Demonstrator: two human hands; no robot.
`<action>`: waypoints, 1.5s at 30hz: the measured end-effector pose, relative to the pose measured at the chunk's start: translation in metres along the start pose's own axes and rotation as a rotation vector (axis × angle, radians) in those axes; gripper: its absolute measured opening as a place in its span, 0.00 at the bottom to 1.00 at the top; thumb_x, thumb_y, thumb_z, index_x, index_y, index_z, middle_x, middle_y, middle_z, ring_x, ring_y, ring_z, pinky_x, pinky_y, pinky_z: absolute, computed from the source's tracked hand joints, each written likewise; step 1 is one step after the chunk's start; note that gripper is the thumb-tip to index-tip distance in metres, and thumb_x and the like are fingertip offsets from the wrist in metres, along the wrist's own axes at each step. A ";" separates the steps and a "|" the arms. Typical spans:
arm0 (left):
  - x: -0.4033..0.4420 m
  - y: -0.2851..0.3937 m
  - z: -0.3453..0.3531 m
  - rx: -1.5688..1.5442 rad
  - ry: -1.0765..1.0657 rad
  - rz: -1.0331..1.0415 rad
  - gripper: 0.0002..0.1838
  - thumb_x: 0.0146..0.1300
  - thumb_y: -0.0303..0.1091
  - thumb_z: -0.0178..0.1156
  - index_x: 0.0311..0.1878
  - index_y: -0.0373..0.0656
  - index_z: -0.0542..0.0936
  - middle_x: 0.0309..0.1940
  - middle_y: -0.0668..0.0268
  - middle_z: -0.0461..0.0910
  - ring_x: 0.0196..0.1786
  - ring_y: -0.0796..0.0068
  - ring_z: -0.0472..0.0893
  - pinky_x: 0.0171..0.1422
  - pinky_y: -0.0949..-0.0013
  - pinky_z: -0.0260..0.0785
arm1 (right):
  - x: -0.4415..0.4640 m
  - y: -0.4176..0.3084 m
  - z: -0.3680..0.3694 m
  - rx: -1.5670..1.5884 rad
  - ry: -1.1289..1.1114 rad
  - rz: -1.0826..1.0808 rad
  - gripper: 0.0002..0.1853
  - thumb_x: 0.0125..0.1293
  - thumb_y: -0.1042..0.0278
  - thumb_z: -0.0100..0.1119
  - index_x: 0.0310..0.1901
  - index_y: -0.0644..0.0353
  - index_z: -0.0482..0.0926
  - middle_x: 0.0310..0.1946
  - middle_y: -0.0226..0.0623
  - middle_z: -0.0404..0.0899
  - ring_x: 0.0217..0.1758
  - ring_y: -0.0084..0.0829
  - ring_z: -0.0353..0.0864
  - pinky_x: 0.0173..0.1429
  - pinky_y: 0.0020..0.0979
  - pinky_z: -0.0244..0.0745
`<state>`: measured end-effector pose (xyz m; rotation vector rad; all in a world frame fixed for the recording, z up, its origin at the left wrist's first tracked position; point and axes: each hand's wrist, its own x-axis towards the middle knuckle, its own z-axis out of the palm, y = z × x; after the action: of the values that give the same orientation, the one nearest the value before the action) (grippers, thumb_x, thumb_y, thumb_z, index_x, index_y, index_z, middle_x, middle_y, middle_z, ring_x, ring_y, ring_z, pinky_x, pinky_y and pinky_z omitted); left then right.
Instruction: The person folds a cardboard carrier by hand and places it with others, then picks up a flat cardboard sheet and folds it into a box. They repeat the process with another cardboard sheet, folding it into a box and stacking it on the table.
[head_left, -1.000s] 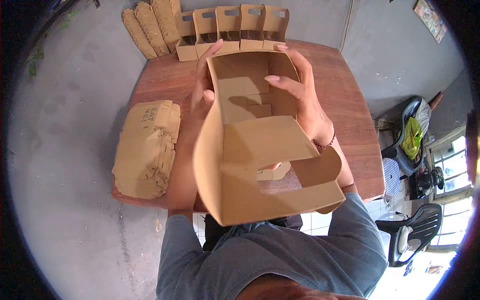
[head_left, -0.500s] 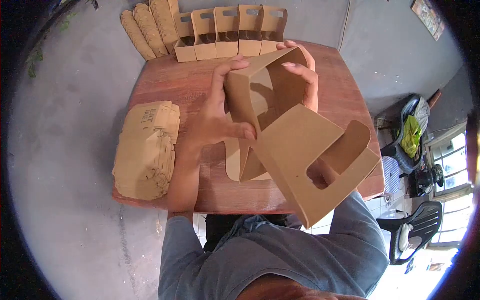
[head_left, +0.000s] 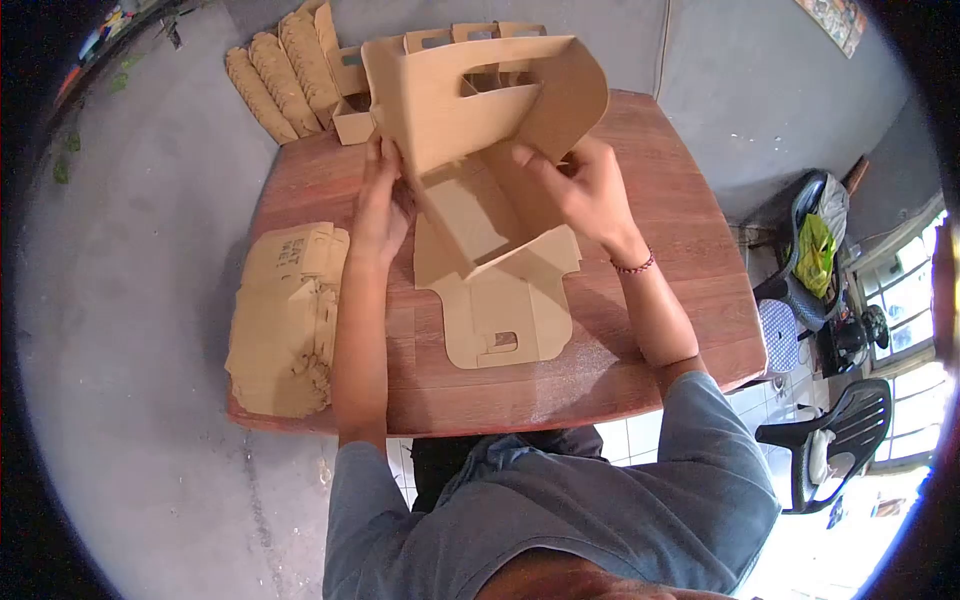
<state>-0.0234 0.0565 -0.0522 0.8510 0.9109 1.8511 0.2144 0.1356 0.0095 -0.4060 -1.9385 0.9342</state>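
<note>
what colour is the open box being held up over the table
The box is plain brown, best seen in the head view.

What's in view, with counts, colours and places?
Table: one, reddish-brown, centre
Box: one, brown, held above table
Sheet: one, brown, below box
Flat stack: one, brown, table's left
Other boxes: at least four, brown, table's far edge
Bundles: at least three, brown, back left
Chairs: two, dark, right
Stool: one, bluish, right
Bags: two, yellow-green and grey, right
Picture: one, multicoloured, top right
Window: at least one, white, right
Bracelet: one, dark, right wrist
Shirt: one, blue-grey, bottom
Left hand: one, bare, box's left side
Right hand: one, bare, box's right side
</note>
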 end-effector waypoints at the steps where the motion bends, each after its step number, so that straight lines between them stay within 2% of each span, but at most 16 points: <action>1: 0.001 0.000 0.003 0.104 -0.076 0.068 0.31 0.78 0.53 0.54 0.77 0.54 0.59 0.70 0.68 0.69 0.68 0.71 0.73 0.68 0.60 0.70 | 0.003 0.003 -0.004 -0.100 0.069 0.079 0.12 0.67 0.65 0.67 0.48 0.63 0.86 0.38 0.46 0.88 0.40 0.31 0.86 0.48 0.37 0.81; 2: 0.001 -0.005 0.009 0.123 -0.048 0.073 0.37 0.75 0.58 0.57 0.79 0.53 0.58 0.71 0.65 0.69 0.69 0.68 0.73 0.70 0.56 0.69 | 0.009 0.021 -0.012 -0.194 0.118 0.008 0.14 0.69 0.64 0.65 0.48 0.65 0.85 0.31 0.47 0.88 0.32 0.29 0.84 0.42 0.37 0.81; 3: 0.004 -0.009 0.008 0.120 -0.051 0.070 0.37 0.75 0.58 0.57 0.79 0.53 0.58 0.71 0.65 0.69 0.69 0.68 0.73 0.70 0.56 0.69 | 0.014 0.026 -0.024 -0.257 0.120 0.087 0.14 0.69 0.63 0.66 0.47 0.67 0.85 0.32 0.48 0.87 0.32 0.29 0.85 0.41 0.37 0.81; 5: 0.018 -0.029 -0.002 0.611 -0.008 -0.071 0.46 0.70 0.65 0.59 0.80 0.50 0.55 0.71 0.59 0.69 0.71 0.64 0.71 0.74 0.55 0.65 | 0.032 0.073 -0.070 -0.387 0.180 0.189 0.15 0.67 0.62 0.67 0.43 0.70 0.85 0.31 0.52 0.87 0.32 0.31 0.85 0.39 0.37 0.78; 6: 0.025 -0.047 -0.014 0.887 0.074 0.037 0.48 0.66 0.67 0.61 0.78 0.44 0.61 0.71 0.51 0.70 0.72 0.54 0.71 0.76 0.52 0.62 | 0.035 0.103 -0.090 -0.327 0.233 0.242 0.17 0.66 0.61 0.67 0.41 0.72 0.84 0.30 0.53 0.86 0.31 0.33 0.84 0.38 0.38 0.77; 7: 0.032 -0.065 -0.031 0.884 0.069 0.039 0.48 0.66 0.67 0.61 0.78 0.44 0.61 0.71 0.51 0.70 0.72 0.54 0.71 0.76 0.52 0.62 | 0.037 0.130 -0.109 -0.452 0.286 0.242 0.18 0.64 0.60 0.67 0.42 0.71 0.84 0.29 0.53 0.85 0.31 0.35 0.85 0.40 0.39 0.78; 9: 0.045 -0.095 -0.061 1.364 0.025 0.106 0.45 0.65 0.67 0.61 0.73 0.40 0.69 0.69 0.47 0.70 0.72 0.47 0.69 0.76 0.48 0.60 | 0.035 0.174 -0.134 -0.571 0.377 0.284 0.18 0.63 0.60 0.63 0.43 0.69 0.85 0.34 0.61 0.85 0.41 0.51 0.88 0.47 0.46 0.80; 10: 0.042 -0.106 -0.067 1.370 0.022 0.146 0.39 0.67 0.62 0.61 0.69 0.38 0.73 0.70 0.45 0.69 0.74 0.44 0.65 0.78 0.45 0.56 | 0.031 0.197 -0.141 -0.604 0.430 0.257 0.18 0.63 0.60 0.61 0.43 0.69 0.85 0.36 0.64 0.84 0.46 0.58 0.87 0.50 0.49 0.80; 11: 0.041 -0.123 -0.080 1.363 0.019 0.148 0.39 0.67 0.62 0.61 0.69 0.38 0.73 0.70 0.45 0.69 0.74 0.44 0.65 0.78 0.45 0.56 | 0.025 0.222 -0.143 -0.612 0.431 0.256 0.18 0.63 0.60 0.61 0.43 0.69 0.85 0.36 0.64 0.84 0.46 0.58 0.87 0.50 0.49 0.80; 13: 0.044 -0.152 -0.104 1.531 -0.013 0.214 0.36 0.71 0.59 0.58 0.69 0.38 0.73 0.71 0.46 0.68 0.76 0.45 0.63 0.79 0.44 0.52 | 0.021 0.261 -0.146 -0.806 0.361 0.583 0.21 0.60 0.65 0.57 0.54 0.63 0.83 0.48 0.59 0.85 0.57 0.56 0.84 0.61 0.47 0.77; 16: 0.035 -0.149 -0.091 1.589 -0.090 0.271 0.34 0.73 0.56 0.56 0.69 0.37 0.72 0.71 0.45 0.68 0.77 0.45 0.62 0.81 0.43 0.48 | 0.018 0.273 -0.126 -0.659 0.445 0.712 0.23 0.60 0.62 0.55 0.55 0.63 0.83 0.50 0.62 0.84 0.59 0.59 0.82 0.63 0.50 0.76; 23: 0.032 -0.143 -0.084 1.688 -0.108 0.219 0.34 0.74 0.55 0.54 0.70 0.36 0.71 0.72 0.45 0.66 0.77 0.45 0.61 0.81 0.43 0.46 | 0.068 0.284 -0.113 -0.756 0.402 0.647 0.25 0.60 0.60 0.54 0.54 0.68 0.82 0.50 0.65 0.83 0.59 0.61 0.81 0.65 0.51 0.75; 25: 0.033 -0.144 -0.086 1.695 -0.111 0.221 0.34 0.74 0.55 0.54 0.70 0.36 0.71 0.72 0.45 0.66 0.77 0.45 0.61 0.81 0.42 0.46 | 0.086 0.306 -0.113 -0.765 0.465 0.659 0.21 0.60 0.60 0.57 0.46 0.69 0.85 0.47 0.63 0.84 0.55 0.62 0.83 0.59 0.53 0.78; 32: 0.034 -0.144 -0.083 1.654 -0.087 0.282 0.32 0.74 0.55 0.55 0.67 0.35 0.74 0.70 0.44 0.68 0.75 0.44 0.63 0.79 0.41 0.49 | 0.153 0.360 -0.095 -0.764 0.421 0.643 0.22 0.61 0.58 0.57 0.48 0.68 0.85 0.48 0.67 0.83 0.56 0.64 0.83 0.60 0.52 0.79; 38: 0.033 -0.141 -0.082 1.686 -0.071 0.291 0.35 0.72 0.59 0.57 0.65 0.35 0.74 0.68 0.45 0.69 0.74 0.43 0.63 0.79 0.40 0.50 | 0.201 0.387 -0.068 -0.701 0.440 0.641 0.23 0.62 0.57 0.58 0.49 0.67 0.85 0.52 0.66 0.82 0.57 0.64 0.82 0.61 0.52 0.79; 45: 0.036 -0.132 -0.072 1.686 -0.091 0.182 0.39 0.68 0.64 0.60 0.67 0.39 0.73 0.71 0.48 0.66 0.76 0.45 0.60 0.80 0.42 0.50 | 0.232 0.420 -0.071 -0.762 0.458 0.655 0.22 0.65 0.53 0.56 0.45 0.68 0.86 0.48 0.61 0.85 0.53 0.61 0.85 0.57 0.53 0.81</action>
<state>-0.0436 0.1176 -0.1932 1.9394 2.3785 0.7612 0.1149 0.5846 -0.1456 -1.6147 -1.6726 0.3688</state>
